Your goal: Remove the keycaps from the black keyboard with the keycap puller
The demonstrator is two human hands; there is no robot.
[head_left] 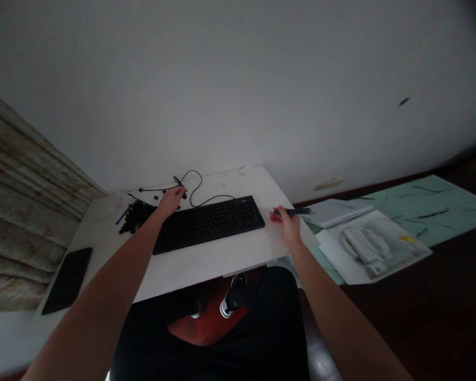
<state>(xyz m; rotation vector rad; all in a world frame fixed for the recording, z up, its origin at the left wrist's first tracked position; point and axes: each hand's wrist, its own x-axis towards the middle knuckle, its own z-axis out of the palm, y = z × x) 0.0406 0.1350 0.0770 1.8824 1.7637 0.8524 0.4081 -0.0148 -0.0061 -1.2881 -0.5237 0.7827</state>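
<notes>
A black keyboard lies at a slant on the white table. Just beyond its upper left end, my left hand is closed, with a small black piece at its fingertips. To the left of that hand is a heap of small black pieces, partly covered by my forearm. My right hand is off the keyboard's right end, closed on a slim dark tool that points right past the table edge. The tool's exact kind is too dim to make out.
A thin black cable loops behind the keyboard by the wall. A dark tablet or phone lies at the table's left, near a patterned curtain. Right of the table, papers and a drawing lie on a green marbled surface.
</notes>
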